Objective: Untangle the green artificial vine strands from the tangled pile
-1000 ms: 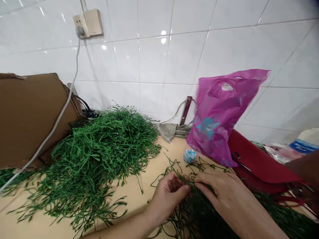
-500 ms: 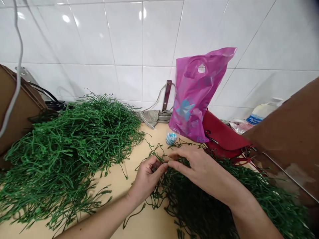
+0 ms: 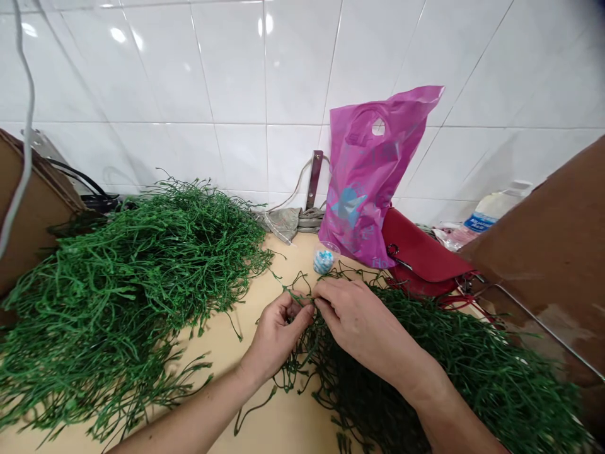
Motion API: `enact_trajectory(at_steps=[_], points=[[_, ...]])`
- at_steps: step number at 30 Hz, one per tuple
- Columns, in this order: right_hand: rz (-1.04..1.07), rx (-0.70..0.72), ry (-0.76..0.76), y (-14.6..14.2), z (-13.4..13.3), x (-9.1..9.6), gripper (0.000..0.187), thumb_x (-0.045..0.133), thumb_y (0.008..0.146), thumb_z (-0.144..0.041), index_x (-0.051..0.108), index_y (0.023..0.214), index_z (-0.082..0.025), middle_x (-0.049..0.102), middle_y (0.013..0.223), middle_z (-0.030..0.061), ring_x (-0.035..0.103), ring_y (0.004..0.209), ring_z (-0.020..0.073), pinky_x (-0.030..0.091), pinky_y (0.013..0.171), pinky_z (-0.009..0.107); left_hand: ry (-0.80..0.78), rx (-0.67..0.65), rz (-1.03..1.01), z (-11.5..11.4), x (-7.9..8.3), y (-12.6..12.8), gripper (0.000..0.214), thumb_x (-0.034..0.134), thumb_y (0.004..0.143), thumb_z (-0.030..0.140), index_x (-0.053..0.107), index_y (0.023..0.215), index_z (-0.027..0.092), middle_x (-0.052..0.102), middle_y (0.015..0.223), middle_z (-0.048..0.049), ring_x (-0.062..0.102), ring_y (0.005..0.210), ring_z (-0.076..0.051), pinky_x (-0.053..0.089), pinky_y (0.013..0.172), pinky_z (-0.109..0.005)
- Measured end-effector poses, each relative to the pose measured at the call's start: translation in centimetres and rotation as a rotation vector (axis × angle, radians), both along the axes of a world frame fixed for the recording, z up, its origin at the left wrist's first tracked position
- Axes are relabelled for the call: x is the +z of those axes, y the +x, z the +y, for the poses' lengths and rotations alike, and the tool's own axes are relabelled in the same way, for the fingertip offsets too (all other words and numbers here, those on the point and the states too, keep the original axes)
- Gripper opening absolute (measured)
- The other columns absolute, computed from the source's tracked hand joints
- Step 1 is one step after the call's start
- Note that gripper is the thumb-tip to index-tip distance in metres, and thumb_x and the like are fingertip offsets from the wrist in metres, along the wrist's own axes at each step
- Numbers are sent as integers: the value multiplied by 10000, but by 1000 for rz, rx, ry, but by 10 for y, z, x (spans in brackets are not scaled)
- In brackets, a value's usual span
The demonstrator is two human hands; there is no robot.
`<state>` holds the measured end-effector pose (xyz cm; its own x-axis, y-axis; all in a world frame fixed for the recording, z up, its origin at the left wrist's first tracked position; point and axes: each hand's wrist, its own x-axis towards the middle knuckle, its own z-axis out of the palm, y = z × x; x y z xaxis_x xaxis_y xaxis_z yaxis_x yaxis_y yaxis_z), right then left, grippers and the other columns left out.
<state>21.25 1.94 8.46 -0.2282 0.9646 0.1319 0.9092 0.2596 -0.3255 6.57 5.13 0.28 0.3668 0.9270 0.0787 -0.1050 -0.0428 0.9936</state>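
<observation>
My left hand point(image 3: 276, 333) and my right hand point(image 3: 359, 318) meet fingertip to fingertip at the middle of the beige table point(image 3: 246, 353). Both pinch a thin green plastic stem point(image 3: 297, 294) at the near edge of a dark green pile of stems point(image 3: 454, 372) that lies under my right forearm. A second, larger and brighter green heap of stems point(image 3: 127, 277) spreads over the left half of the table, apart from both hands.
A magenta plastic bag point(image 3: 368, 176) leans on the tiled wall above a red pouch point(image 3: 425, 255). A small clear cup of blue-and-white bits point(image 3: 324, 258) stands just beyond my hands. Brown cardboard point(image 3: 558, 252) rises at right, a brown box point(image 3: 28, 208) at left, a white cable point(image 3: 19, 139) hanging.
The view swung down and right, then settled. My hands shifted slightly left and closer together, still pinching a stem at the edge of the dark pile.
</observation>
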Motion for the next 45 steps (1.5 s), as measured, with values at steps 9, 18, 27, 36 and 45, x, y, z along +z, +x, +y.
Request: enact_trajectory(at_steps=[9, 18, 27, 36, 45], points=[[277, 22, -47, 4, 7, -9, 236, 479, 955, -119, 660, 827, -198, 693, 785, 17, 614, 720, 167, 380, 671, 272, -14, 47, -146, 4, 14, -3, 329, 732, 819, 477, 709, 918, 164, 663, 799, -15, 581, 783, -145, 480, 759, -256], [423, 66, -95, 16, 7, -3, 264, 414, 981, -173, 629, 832, -210, 627, 732, -19, 557, 675, 142, 408, 651, 258, -163, 45, -309, 7, 6, -1, 245, 788, 794, 383, 743, 929, 183, 717, 904, -19, 641, 879, -146, 503, 865, -265], [551, 1, -88, 19, 8, 3, 321, 442, 997, -389, 648, 842, -199, 672, 840, 16, 608, 828, 177, 473, 737, 284, -155, 40, -310, 7, 8, -2, 262, 801, 778, 385, 720, 899, 167, 705, 869, -14, 643, 810, -138, 519, 830, -274], [510, 51, 28, 26, 12, -5, 203, 562, 939, -286, 739, 1019, -231, 681, 1108, 56, 612, 1104, 212, 441, 1013, 365, 3, 52, -213, 5, 12, -3, 264, 768, 809, 396, 689, 912, 166, 681, 817, -8, 640, 788, -138, 513, 778, -257], [230, 88, 254, 22, 6, -2, 111, 625, 916, -201, 727, 913, -246, 629, 1152, 76, 555, 1153, 263, 440, 990, 427, 53, 73, -168, 3, 9, -2, 242, 738, 832, 396, 675, 899, 171, 669, 815, -10, 624, 781, -140, 503, 768, -258]])
